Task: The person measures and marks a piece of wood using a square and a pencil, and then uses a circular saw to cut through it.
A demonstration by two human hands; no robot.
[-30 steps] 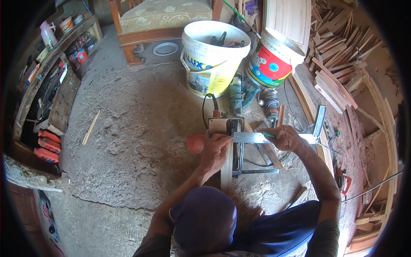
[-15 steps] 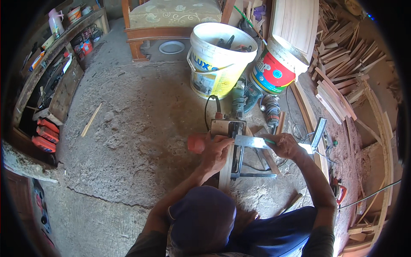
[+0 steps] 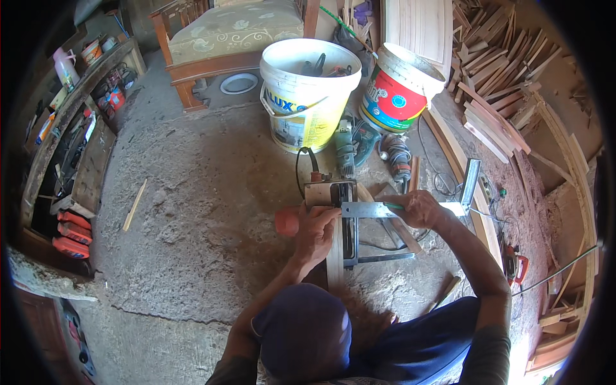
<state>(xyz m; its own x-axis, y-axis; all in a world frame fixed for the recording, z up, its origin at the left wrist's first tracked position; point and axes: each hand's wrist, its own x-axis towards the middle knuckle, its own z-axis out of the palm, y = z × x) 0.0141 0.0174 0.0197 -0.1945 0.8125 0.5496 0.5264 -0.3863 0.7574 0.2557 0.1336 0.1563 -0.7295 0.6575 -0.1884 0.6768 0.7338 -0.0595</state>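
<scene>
My left hand (image 3: 313, 233) is closed on a pale wooden strip (image 3: 334, 260) by a tool with a metal base plate (image 3: 328, 192), its fingertips touching the end of a steel square (image 3: 364, 210) that lies across it. My right hand (image 3: 414, 209) grips the square and a thin green pencil-like stick (image 3: 394, 206) along its blade. The square's short arm (image 3: 470, 179) rises at the right. A red plastic piece (image 3: 286, 221) shows left of my left hand. Below, a dark blue cap (image 3: 301, 330) hides part of the floor.
Two buckets (image 3: 301, 106) stand ahead with power tools (image 3: 398, 160) beside them, a wooden chair (image 3: 221, 45) behind. At left is a low shelf of tools (image 3: 80, 163) with red bottles (image 3: 72, 247); at right, piled offcuts (image 3: 494, 64), loose boards (image 3: 459, 147) and cables.
The view has shifted slightly, moving the surroundings in the frame. My hands and the square stay in nearly the same position over the wood and tool.
</scene>
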